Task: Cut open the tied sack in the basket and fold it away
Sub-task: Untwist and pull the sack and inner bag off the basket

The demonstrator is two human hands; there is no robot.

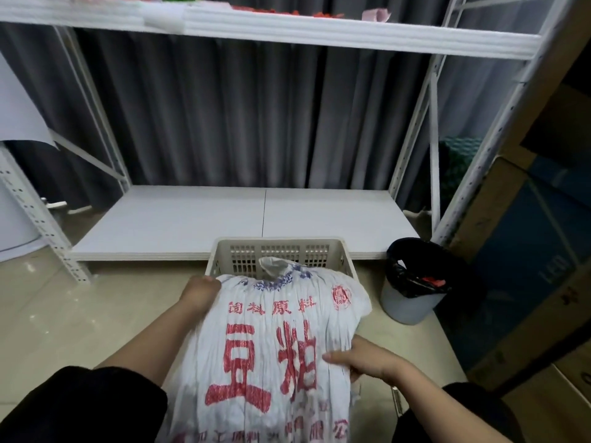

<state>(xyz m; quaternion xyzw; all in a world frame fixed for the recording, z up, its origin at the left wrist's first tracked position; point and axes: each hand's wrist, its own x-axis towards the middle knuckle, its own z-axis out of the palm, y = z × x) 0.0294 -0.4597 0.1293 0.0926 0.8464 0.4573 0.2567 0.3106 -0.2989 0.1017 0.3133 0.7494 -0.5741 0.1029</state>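
Note:
A full white woven sack [271, 346] with large red characters lies over the beige slotted plastic basket [278, 251] on the floor. Its gathered, tied neck [273, 268] points away from me toward the basket's far wall. My left hand [200, 292] grips the sack's upper left side near the neck. On the right side, lower down, my right hand [361, 358] clasps the fabric with the thumb on top. Most of the basket is hidden under the sack.
A grey bin [412, 282] with a black liner stands right of the basket. Behind is a white metal rack with a low shelf board [249, 219] and grey curtains. Cardboard boxes [527, 251] are stacked at the right.

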